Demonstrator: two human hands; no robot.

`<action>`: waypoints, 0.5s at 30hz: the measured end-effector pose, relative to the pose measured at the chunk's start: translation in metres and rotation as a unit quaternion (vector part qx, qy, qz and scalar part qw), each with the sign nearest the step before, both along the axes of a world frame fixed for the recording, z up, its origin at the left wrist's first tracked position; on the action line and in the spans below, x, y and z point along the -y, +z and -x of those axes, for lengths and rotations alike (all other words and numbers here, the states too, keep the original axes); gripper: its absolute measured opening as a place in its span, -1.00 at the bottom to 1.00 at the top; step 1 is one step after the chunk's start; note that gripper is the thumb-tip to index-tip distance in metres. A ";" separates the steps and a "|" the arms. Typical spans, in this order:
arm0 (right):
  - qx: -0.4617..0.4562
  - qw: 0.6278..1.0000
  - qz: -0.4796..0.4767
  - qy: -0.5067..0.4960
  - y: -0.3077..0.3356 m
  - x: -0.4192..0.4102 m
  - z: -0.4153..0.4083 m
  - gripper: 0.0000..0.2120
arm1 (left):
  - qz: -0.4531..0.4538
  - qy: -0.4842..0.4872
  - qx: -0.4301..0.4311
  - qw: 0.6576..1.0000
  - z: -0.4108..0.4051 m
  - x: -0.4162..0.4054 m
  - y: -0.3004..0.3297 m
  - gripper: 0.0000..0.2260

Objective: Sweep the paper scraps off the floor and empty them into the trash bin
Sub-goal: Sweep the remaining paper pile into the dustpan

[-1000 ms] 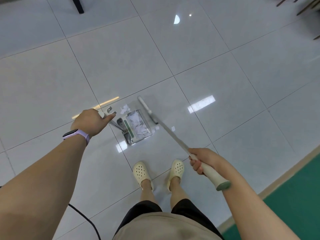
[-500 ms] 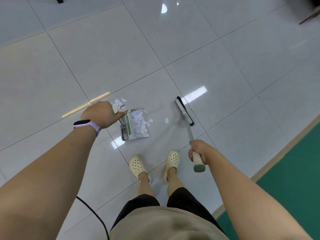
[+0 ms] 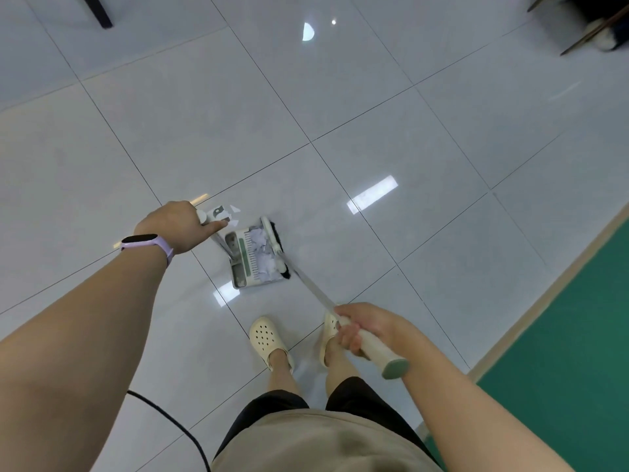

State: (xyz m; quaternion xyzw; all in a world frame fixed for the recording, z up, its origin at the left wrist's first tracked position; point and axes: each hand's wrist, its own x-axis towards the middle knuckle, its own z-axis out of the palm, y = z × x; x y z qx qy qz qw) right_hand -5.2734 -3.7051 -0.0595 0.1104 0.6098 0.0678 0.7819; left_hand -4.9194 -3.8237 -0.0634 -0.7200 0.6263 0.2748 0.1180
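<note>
While most paper scraps (image 3: 262, 253) already lie in the dustpan (image 3: 253, 258) below centre, the hands grip dustpan handle (image 3: 218, 238) and broom (image 3: 308, 284); stray scraps (image 3: 235, 209) at eleven o'clock and binning remain.

broom head (image 3: 275, 248) swung in from dustpan's 3 o'clock, now against dustpan (image 3: 253, 258) mouth; loose scraps there gone.
</note>
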 end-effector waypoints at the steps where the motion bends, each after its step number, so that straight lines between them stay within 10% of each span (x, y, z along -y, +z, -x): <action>1: 0.000 1.000 0.003 -0.017 0.009 0.006 0.009 -0.66 | 0.003 -0.003 0.006 1.000 -0.002 -0.004 0.001 -0.35; 15: -0.092 0.991 0.086 -0.037 0.074 0.040 0.052 -0.60 | 0.010 0.089 -0.002 0.996 -0.035 -0.102 -0.005 -0.34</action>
